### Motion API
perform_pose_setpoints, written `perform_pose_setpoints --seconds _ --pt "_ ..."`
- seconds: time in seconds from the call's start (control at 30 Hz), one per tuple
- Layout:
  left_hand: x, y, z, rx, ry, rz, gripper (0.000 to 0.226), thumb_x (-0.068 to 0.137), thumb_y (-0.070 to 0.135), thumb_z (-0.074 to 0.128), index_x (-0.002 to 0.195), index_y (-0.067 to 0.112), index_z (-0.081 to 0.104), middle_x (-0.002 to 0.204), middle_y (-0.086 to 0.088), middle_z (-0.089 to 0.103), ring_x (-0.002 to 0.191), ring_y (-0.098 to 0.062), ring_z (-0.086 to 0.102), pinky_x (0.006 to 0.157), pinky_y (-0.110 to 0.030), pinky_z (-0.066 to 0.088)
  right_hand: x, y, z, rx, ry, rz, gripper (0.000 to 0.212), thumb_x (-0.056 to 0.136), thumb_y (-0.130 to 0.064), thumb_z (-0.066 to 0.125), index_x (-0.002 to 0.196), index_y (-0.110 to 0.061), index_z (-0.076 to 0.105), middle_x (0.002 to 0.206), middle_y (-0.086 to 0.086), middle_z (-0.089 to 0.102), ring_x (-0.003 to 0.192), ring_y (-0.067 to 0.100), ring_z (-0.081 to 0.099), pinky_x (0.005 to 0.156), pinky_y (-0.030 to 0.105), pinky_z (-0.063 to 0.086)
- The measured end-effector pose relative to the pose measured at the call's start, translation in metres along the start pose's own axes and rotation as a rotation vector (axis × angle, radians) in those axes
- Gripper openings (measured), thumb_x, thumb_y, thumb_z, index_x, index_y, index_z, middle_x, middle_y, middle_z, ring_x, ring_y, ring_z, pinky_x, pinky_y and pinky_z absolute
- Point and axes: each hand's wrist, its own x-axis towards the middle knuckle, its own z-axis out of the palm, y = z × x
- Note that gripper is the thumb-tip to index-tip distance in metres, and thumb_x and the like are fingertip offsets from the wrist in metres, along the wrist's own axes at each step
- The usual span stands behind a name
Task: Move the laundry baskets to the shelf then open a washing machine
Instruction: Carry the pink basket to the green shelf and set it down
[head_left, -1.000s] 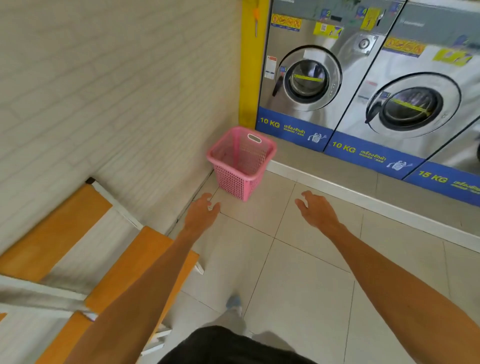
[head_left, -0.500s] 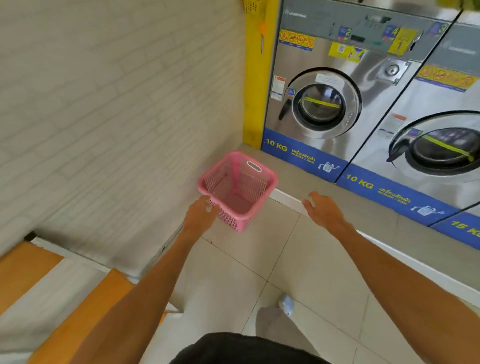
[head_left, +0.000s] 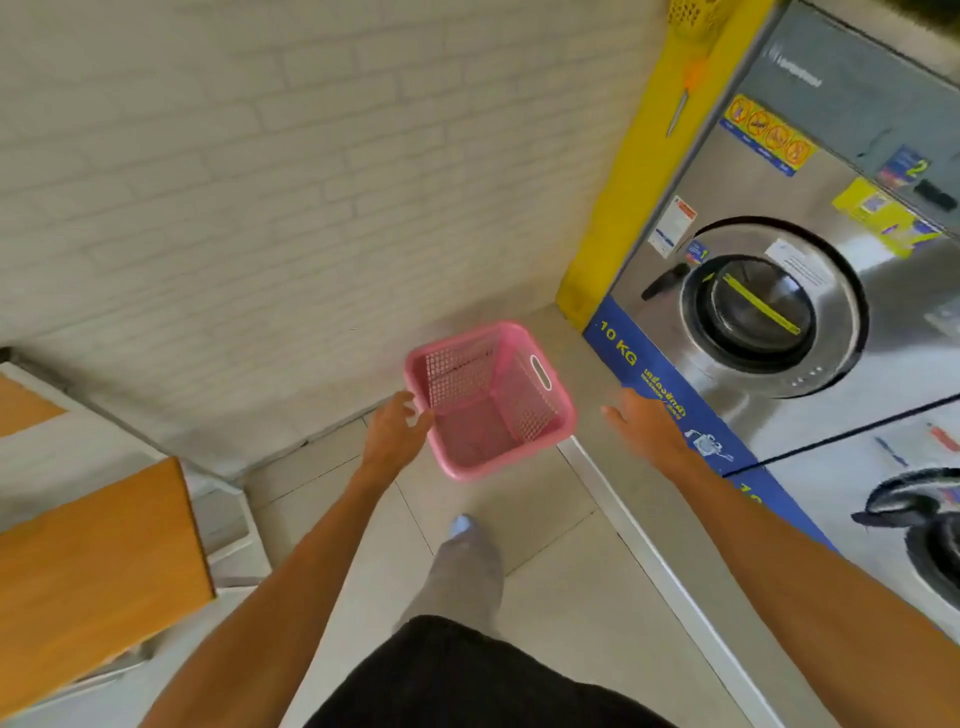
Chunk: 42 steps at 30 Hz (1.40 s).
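Observation:
An empty pink laundry basket (head_left: 511, 439) stands on the tiled floor in the corner, between the brick wall and a steel 10 KG washing machine (head_left: 779, 306) whose round door is closed. My left hand (head_left: 395, 434) reaches to the basket's left rim, fingers spread and at or just touching the edge. My right hand (head_left: 647, 426) hovers open to the right of the basket, apart from it. An orange and white shelf (head_left: 98, 566) sits at the lower left.
A second washing machine (head_left: 914, 519) stands at the right with its door closed. A raised white step edge (head_left: 644, 530) runs along the machines' base. A yellow pillar (head_left: 660, 171) with a yellow basket on top fills the corner. My leg and shoe (head_left: 462, 530) step forward.
I have walked closer to the basket. Both hands have moved forward; the left one has reached the basket's left rim, the right has come alongside it.

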Motion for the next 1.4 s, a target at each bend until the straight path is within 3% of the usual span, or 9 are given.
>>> perform_pose_setpoints --seconds 0.1,0.23,0.47,0.63,0.87,0.97,1.1,1.27,1.4 --pt "0.031 0.007 0.016 -0.043 0.045 -0.071 0.051 0.095 0.037 0.061 0.138 0.011 0.05 0.124 -0.01 0.067 0.105 -0.026 0.066 0.089 -0.041 0.056 0.058 -0.01 0.004 0.016 -0.073 -0.037 0.032 0.102 -0.031 0.047 0.095 -0.001 0.055 0.085 0.015 0.059 0.09 0.037 0.063 0.066 0.036 0.038" --pt "0.074 -0.007 0.045 -0.12 0.059 -0.202 0.051 0.094 0.039 0.061 0.139 0.018 0.049 0.124 -0.007 0.066 0.099 -0.023 0.068 0.084 -0.043 0.059 0.123 -0.022 0.017 0.077 -0.108 -0.085 0.036 0.1 -0.028 0.053 0.116 0.003 0.061 0.106 0.024 0.068 0.101 0.041 0.062 0.083 0.043 0.047" --pt "0.147 -0.05 0.114 -0.072 0.098 -0.372 0.053 0.092 0.042 0.062 0.138 0.02 0.048 0.122 -0.004 0.064 0.091 -0.018 0.065 0.076 -0.041 0.06 0.243 -0.003 0.085 0.135 -0.153 -0.057 0.038 0.099 -0.029 0.055 0.118 0.004 0.058 0.101 0.025 0.07 0.097 0.042 0.066 0.08 0.044 0.05" --pt "0.19 -0.09 0.162 -0.061 0.112 -0.456 0.057 0.091 0.041 0.064 0.14 0.019 0.045 0.125 -0.005 0.061 0.091 -0.018 0.066 0.075 -0.045 0.06 0.309 0.021 0.145 0.115 -0.153 -0.024 0.046 0.098 -0.029 0.058 0.131 0.002 0.053 0.119 0.026 0.067 0.109 0.04 0.065 0.087 0.041 0.051" --pt "0.234 -0.153 0.232 0.003 0.16 -0.526 0.066 0.091 0.04 0.066 0.146 0.015 0.038 0.134 -0.01 0.057 0.094 -0.02 0.064 0.077 -0.044 0.058 0.399 0.052 0.227 0.096 -0.175 -0.03 0.043 0.101 -0.024 0.054 0.132 0.004 0.045 0.099 0.01 0.059 0.071 0.024 0.054 0.045 0.021 0.035" --pt "0.253 -0.176 0.255 0.004 0.182 -0.577 0.073 0.091 0.047 0.062 0.149 0.016 0.031 0.139 -0.011 0.053 0.107 -0.026 0.062 0.083 -0.052 0.057 0.431 0.071 0.267 0.146 -0.216 -0.046 0.041 0.1 -0.029 0.054 0.133 -0.007 0.042 0.101 0.011 0.068 0.063 0.02 0.067 0.042 0.026 0.052" --pt "0.276 -0.2 0.277 0.006 0.221 -0.608 0.073 0.091 0.05 0.057 0.15 0.019 0.027 0.14 -0.011 0.051 0.118 -0.03 0.058 0.085 -0.058 0.055 0.457 0.081 0.302 0.175 -0.226 -0.058 0.037 0.101 -0.022 0.055 0.132 -0.004 0.044 0.1 0.008 0.066 0.059 0.006 0.062 0.037 0.01 0.044" --pt "0.297 -0.22 0.292 -0.054 0.237 -0.558 0.07 0.089 0.043 0.058 0.149 0.023 0.026 0.133 -0.012 0.055 0.109 -0.03 0.064 0.082 -0.056 0.058 0.474 0.084 0.327 0.214 -0.143 -0.076 0.042 0.098 -0.029 0.055 0.134 -0.013 0.041 0.103 0.01 0.068 0.065 0.02 0.069 0.051 0.036 0.061" --pt "0.304 -0.226 0.303 -0.081 0.249 -0.473 0.065 0.091 0.03 0.055 0.148 0.021 0.025 0.128 -0.011 0.059 0.103 -0.028 0.065 0.078 -0.05 0.059 0.476 0.081 0.333 0.245 -0.028 -0.107 0.045 0.098 -0.035 0.053 0.137 -0.018 0.04 0.106 0.006 0.067 0.073 0.019 0.07 0.057 0.037 0.062"
